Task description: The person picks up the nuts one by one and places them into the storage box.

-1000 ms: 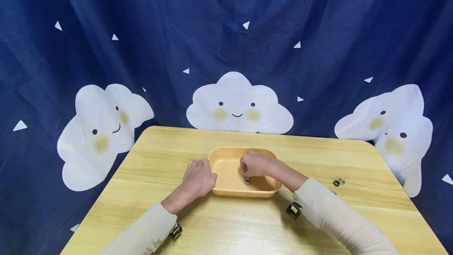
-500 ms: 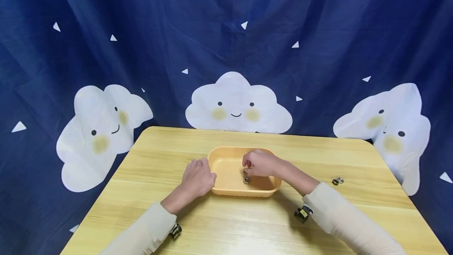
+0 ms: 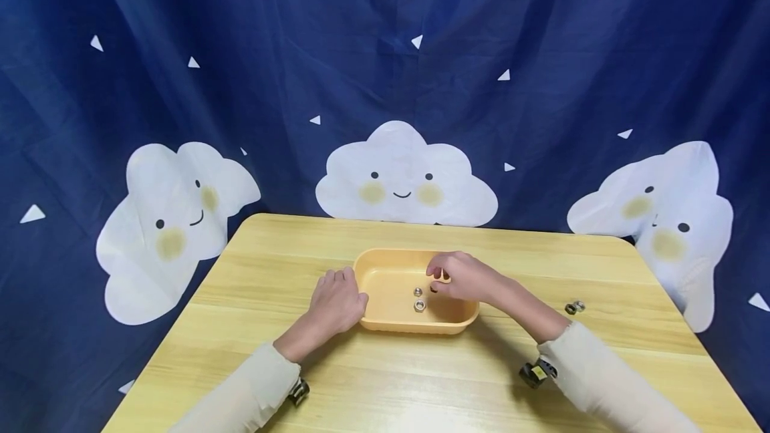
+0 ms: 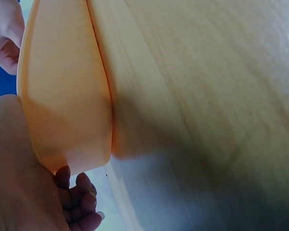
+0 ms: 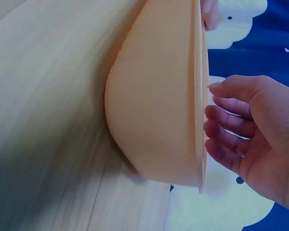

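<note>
Inside, the shallow orange tray [image 3: 385,260] holds two small metal nuts [image 3: 419,299].

— What can't be made out?
— The two small metal pieces [image 3: 575,307] near the table's [image 3: 385,379] right edge are too small to identify.
— And the tray [image 5: 159,110]?
— Its inside is hidden in both wrist views — only outer walls show.

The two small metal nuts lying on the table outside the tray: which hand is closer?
Right. The right hand is above the orange plastic tray, nearer those nuts; the left hand rests at the tray's far side.
</note>
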`<action>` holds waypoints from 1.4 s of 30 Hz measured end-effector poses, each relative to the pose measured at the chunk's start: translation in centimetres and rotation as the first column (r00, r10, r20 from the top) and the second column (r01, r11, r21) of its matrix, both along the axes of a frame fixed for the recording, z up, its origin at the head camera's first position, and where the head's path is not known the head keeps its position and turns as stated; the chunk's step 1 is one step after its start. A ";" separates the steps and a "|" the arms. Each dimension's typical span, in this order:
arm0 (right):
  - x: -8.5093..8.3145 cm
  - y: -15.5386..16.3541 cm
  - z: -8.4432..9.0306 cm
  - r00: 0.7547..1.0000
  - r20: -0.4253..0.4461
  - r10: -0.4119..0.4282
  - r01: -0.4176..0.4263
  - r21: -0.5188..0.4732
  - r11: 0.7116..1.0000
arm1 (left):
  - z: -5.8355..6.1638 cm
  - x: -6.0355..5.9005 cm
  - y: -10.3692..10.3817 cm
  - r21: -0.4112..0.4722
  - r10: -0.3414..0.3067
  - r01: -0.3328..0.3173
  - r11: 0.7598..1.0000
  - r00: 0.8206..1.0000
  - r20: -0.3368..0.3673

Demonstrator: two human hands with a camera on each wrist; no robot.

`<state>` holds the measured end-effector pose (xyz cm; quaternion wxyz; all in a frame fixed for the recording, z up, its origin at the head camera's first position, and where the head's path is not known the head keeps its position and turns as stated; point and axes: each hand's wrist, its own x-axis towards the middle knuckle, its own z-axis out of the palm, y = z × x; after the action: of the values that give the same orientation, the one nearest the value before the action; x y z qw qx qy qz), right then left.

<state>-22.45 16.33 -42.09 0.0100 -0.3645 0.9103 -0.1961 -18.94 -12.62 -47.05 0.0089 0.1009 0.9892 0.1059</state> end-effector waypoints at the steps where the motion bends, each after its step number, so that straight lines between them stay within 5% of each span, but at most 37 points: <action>1: 0.0 0.2 0.0 1.000 -0.002 -0.003 0.003 -0.004 1.000 | 0.0 0.0 0.0 -0.003 -0.002 0.002 1.000 1.000 -0.002; 22: 1.2 2.9 0.5 0.996 -0.020 -0.084 0.082 -0.096 0.992 | -0.2 0.1 0.1 0.020 -0.002 0.002 1.000 1.000 -0.014; 42: 2.8 7.0 -0.4 0.976 0.008 -0.217 0.213 -0.230 0.950 | -0.1 0.0 0.0 0.023 0.002 -0.002 1.000 1.000 -0.017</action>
<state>-19.69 23.31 -42.51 -0.0616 -0.2636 0.9159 -0.2964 -18.94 -12.59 -47.16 -0.0010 0.1010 0.9880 0.1165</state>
